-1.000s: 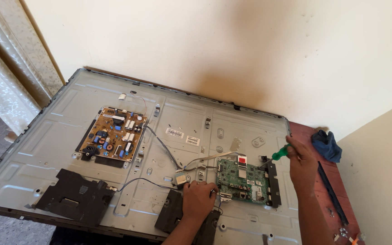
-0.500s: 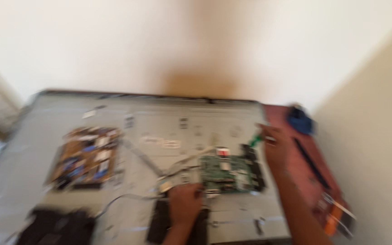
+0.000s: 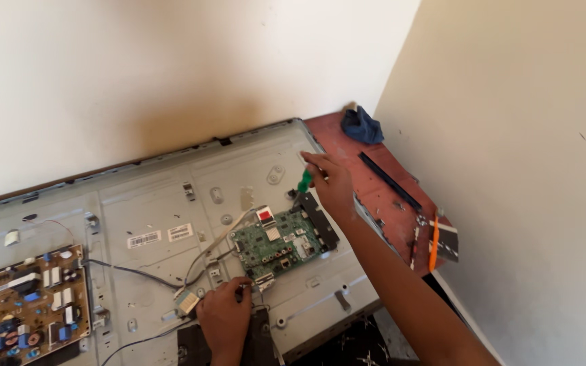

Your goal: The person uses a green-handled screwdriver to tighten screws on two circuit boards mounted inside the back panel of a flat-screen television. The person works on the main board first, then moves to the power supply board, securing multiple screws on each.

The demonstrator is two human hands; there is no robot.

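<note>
While we steady the near edge of the green circuit board [image 3: 281, 245] with our left hand [image 3: 225, 317], fingers pinched down at its lower corner by a connector, our right hand [image 3: 332, 184] is clenched around a green-handled screwdriver [image 3: 304, 181] whose tip meets the board's far corner. This board lies flat on the grey metal back panel [image 3: 171, 196] of an opened flat screen, right of centre, with grey cables [image 3: 215, 245] running off its left side. We judge it light, stiff and fragile (thin, crowded with small parts), best taken by its bare edges rather than across its face. To the far left sits a tan power board [image 3: 32, 301], well apart. The panel looks hard and slick, ribbed with pressed ridges. It rests on a reddish-brown tabletop [image 3: 374, 179] pushed into a corner of pale walls [image 3: 510, 122]; a blue cloth [image 3: 362, 126] and a black strip [image 3: 388, 179] lie there.
</note>
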